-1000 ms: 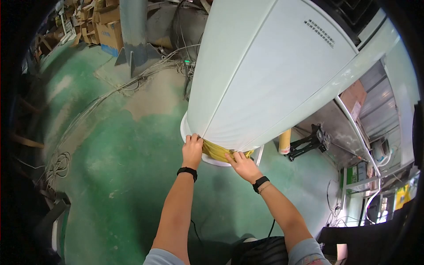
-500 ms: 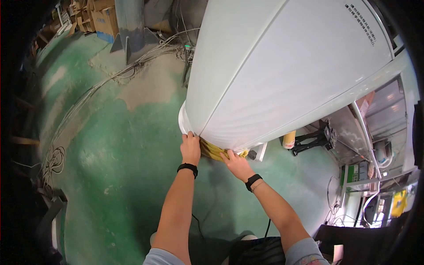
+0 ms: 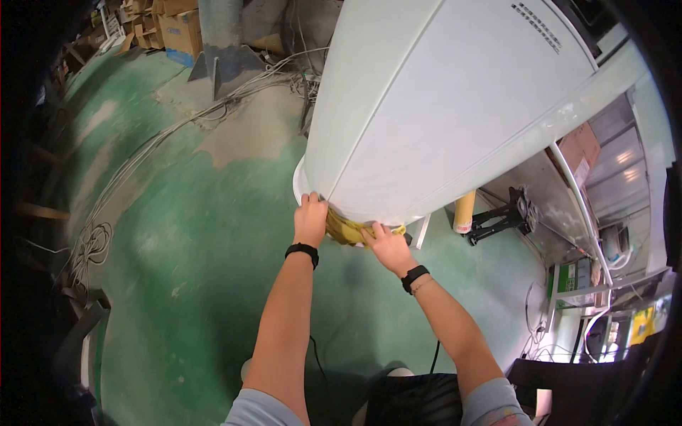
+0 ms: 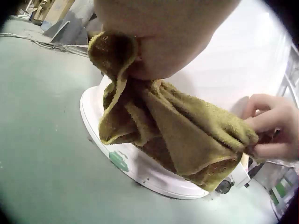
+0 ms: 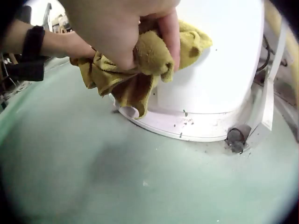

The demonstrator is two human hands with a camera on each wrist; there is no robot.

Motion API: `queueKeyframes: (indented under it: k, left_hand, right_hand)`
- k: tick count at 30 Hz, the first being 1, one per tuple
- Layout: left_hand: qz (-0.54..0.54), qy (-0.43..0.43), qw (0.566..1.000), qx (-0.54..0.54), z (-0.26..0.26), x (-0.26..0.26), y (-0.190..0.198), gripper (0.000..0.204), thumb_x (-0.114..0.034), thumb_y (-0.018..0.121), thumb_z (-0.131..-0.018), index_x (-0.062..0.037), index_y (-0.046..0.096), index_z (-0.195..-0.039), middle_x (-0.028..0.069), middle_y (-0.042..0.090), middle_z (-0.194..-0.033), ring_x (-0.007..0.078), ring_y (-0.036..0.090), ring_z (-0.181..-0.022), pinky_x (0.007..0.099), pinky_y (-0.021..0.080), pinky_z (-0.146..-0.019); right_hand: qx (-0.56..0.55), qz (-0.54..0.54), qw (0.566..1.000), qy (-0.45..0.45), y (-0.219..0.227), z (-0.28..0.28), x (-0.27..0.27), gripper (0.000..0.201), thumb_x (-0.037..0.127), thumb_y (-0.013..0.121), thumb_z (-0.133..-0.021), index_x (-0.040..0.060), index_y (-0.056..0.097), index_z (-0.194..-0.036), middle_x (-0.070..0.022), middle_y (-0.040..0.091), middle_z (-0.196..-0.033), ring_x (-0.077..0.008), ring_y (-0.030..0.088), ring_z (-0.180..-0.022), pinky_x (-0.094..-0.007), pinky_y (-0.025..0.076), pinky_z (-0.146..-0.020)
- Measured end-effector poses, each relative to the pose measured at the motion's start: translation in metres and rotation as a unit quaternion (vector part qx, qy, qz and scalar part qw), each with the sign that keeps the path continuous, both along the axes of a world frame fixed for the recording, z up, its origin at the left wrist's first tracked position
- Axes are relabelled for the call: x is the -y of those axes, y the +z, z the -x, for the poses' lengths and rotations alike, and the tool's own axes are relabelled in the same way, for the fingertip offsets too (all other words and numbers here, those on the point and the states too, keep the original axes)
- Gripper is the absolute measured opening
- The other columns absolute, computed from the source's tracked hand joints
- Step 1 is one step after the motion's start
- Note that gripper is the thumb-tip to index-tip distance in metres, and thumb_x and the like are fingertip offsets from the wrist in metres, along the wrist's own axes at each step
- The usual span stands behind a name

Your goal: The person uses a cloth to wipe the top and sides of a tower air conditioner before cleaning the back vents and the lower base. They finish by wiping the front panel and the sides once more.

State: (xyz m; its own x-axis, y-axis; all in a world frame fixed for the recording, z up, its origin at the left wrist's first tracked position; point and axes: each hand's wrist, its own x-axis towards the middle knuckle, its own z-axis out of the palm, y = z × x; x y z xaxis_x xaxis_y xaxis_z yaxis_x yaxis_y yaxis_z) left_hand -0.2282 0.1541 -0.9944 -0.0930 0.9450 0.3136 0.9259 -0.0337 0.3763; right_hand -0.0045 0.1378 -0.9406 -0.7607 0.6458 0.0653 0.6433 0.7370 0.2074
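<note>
A yellow-olive cloth (image 3: 346, 229) is stretched between both hands across the lower front of a tall white floor-standing air conditioner (image 3: 440, 128). The left hand (image 3: 310, 220) holds its left end near the panel seam. In the left wrist view that hand hides its own fingertips, and folds of cloth hang below it. With thumb and fingers the right hand (image 3: 391, 250) pinches the other end, where a bunched lump of cloth (image 5: 154, 56) sticks out. Beneath the cloth, the white rounded base (image 5: 173, 126) shows dark specks.
Beside the base stand a white bracket (image 5: 266, 102) and a dark round caster (image 5: 237, 136). A yellow cylinder (image 3: 464, 213) and a black folded stand (image 3: 504, 216) are to the right. Cables (image 3: 142, 153) run over the green floor (image 3: 192, 284), with cardboard boxes (image 3: 177, 32) at the back left.
Both hands keep their hold on the cloth at the air conditioner's foot. The cloth looks more bunched than a second ago. The head view has swung slightly, moving the air conditioner in the picture.
</note>
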Motion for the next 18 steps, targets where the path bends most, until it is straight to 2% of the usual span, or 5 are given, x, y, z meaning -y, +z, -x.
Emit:
queueKeyframes:
  k: [4,11,14,16,18]
  left_hand:
    - [-0.128,-0.016,0.989,0.071,0.008,-0.006,0.039,0.006,-0.004,0.062,-0.073,-0.0072,0.060,-0.069,0.0075,0.057,-0.089,0.0293,0.057,-0.090,0.0403,0.053,-0.068]
    - [-0.317,-0.028,0.925,0.208,0.018,-0.011,0.157,0.016,0.007,0.057,-0.068,-0.0074,0.062,-0.070,0.0070,0.057,-0.088,0.0287,0.057,-0.086,0.0403,0.049,-0.071]
    - [-0.429,-0.031,0.873,0.231,0.017,-0.015,0.208,0.018,0.008,0.055,-0.069,-0.0048,0.063,-0.078,0.0098,0.057,-0.093,0.0299,0.056,-0.090,0.0382,0.047,-0.077]
    - [-0.509,-0.037,0.827,0.237,0.015,-0.016,0.239,0.019,0.006,0.055,-0.070,-0.0025,0.063,-0.086,0.0124,0.057,-0.098,0.0306,0.056,-0.094,0.0367,0.046,-0.083]
    - [-0.547,-0.085,0.792,0.256,0.006,-0.008,0.264,0.020,0.002,0.056,-0.072,-0.0006,0.062,-0.091,0.0147,0.056,-0.103,0.0315,0.054,-0.099,0.0379,0.045,-0.088]
  right_hand:
    - [-0.040,-0.042,0.998,0.011,0.054,0.004,0.009,0.048,0.006,0.057,-0.079,0.0077,0.058,-0.126,-0.0108,0.053,-0.103,-0.0249,0.061,-0.088,-0.0341,0.055,-0.060]
    - [-0.243,-0.113,0.963,-0.038,0.159,0.016,0.021,0.057,0.001,0.068,-0.071,0.0177,0.063,-0.125,-0.0102,0.056,-0.101,-0.0256,0.062,-0.086,-0.0351,0.054,-0.063]
    - [-0.312,-0.218,0.925,-0.015,0.199,0.014,0.018,0.061,-0.002,0.070,-0.067,0.0200,0.066,-0.124,-0.0115,0.057,-0.104,-0.0257,0.061,-0.087,-0.0347,0.054,-0.067]
    - [-0.353,-0.310,0.883,0.004,0.230,0.019,0.022,0.062,-0.009,0.068,-0.063,0.0192,0.071,-0.118,-0.0127,0.057,-0.104,-0.0283,0.059,-0.092,-0.0356,0.052,-0.077]
    - [-0.358,-0.403,0.842,0.019,0.253,0.022,0.029,0.061,-0.012,0.067,-0.061,0.0181,0.072,-0.115,-0.0120,0.057,-0.107,-0.0283,0.058,-0.099,-0.0363,0.050,-0.083]
